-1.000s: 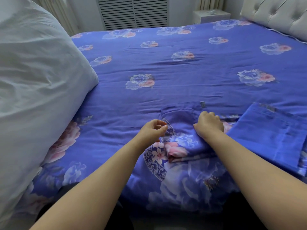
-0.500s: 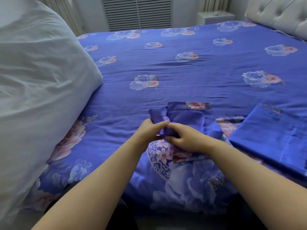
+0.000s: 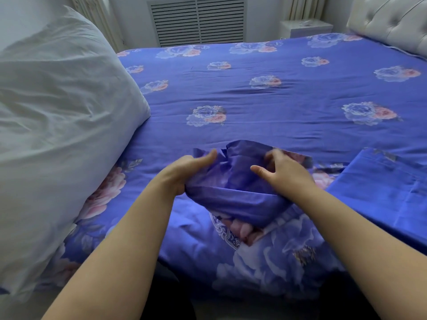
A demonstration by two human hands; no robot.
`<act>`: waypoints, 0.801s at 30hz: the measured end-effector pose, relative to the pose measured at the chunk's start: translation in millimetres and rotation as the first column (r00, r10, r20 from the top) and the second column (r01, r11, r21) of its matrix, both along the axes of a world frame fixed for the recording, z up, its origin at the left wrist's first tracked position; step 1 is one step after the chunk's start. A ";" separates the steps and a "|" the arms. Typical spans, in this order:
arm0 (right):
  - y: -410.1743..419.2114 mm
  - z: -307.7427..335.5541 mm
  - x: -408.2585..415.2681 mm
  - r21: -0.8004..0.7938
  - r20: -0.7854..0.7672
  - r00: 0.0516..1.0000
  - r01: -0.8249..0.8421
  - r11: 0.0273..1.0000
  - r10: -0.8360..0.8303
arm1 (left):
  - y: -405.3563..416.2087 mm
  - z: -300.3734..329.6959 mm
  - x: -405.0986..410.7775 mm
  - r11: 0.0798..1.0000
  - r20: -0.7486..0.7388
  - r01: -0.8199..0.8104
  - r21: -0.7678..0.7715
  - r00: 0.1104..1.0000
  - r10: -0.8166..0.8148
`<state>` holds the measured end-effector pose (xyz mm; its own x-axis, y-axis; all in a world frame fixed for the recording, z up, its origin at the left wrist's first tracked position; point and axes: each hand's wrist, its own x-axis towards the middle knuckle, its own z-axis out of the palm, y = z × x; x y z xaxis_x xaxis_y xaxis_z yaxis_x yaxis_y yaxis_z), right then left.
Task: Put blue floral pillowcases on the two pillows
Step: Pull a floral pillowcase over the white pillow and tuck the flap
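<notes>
— Hands?
— I log the left hand gripping the bunched blue floral pillowcase at its left edge, thumb straight on top. Right hand rests on the cloth's right side, fingers spread and lightly curled into the fabric.
— Count?
— Two pillowcases: the one held at the bed's near edge, a second pillowcase flat just right. One bare white pillow left.
— Room?
— Bedspread beyond lies open to the headboard.

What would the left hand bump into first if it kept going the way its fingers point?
The left hand already holds the pillowcase; beyond that bunched cloth only the flat bedspread shows, though depth is hard to judge.
</notes>
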<state>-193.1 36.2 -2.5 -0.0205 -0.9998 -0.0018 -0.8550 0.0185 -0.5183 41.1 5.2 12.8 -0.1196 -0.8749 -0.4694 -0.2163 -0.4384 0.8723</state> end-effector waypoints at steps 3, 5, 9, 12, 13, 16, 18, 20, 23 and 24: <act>-14.4 -15.3 -2.3 -0.093 0.095 0.995 -0.023 0.995 0.032 | 12.6 -1.8 -4.7 0.973 0.292 0.232 -0.013 0.931 -0.218; -23.0 -24.5 -2.4 0.021 0.186 0.979 -0.087 0.996 0.082 | 15.5 -5.0 -10.8 0.970 0.366 0.214 -0.118 0.917 -0.158; -28.8 -37.9 -3.5 0.035 0.107 0.981 -0.167 0.985 0.162 | 12.4 -1.3 -15.7 0.959 0.072 -0.025 -0.283 0.996 0.047; -29.3 -23.6 -9.3 -0.239 0.174 0.984 0.081 0.968 -0.039 | -1.8 1.1 -9.5 0.872 -0.295 -0.412 -0.266 0.896 0.333; -28.2 -14.4 -14.5 -0.324 0.236 0.960 0.226 0.918 -0.153 | -8.1 3.8 -3.1 0.774 -0.423 -0.583 -0.249 0.784 0.454; -24.8 9.8 -36.6 -0.431 0.389 0.844 0.521 0.737 -0.369 | -19.1 15.7 31.4 0.333 -0.563 -0.915 -0.228 0.402 0.722; -26.6 14.7 -48.8 -0.456 0.463 0.797 0.589 0.667 -0.388 | -24.0 15.3 57.4 0.171 -0.580 -0.947 -0.273 0.304 0.756; -28.8 14.4 -54.7 -0.484 0.475 0.792 0.599 0.638 -0.384 | -23.6 15.0 71.1 0.171 -0.576 -0.929 -0.329 0.341 0.743; -29.6 8.6 -58.4 -0.390 0.443 0.784 0.605 0.694 -0.435 | -20.4 6.1 81.3 0.251 -0.520 -0.925 -0.285 0.369 0.770; -29.5 7.4 -60.0 -0.356 0.436 0.788 0.595 0.721 -0.435 | -20.0 4.0 84.3 0.284 -0.481 -0.916 -0.284 0.392 0.784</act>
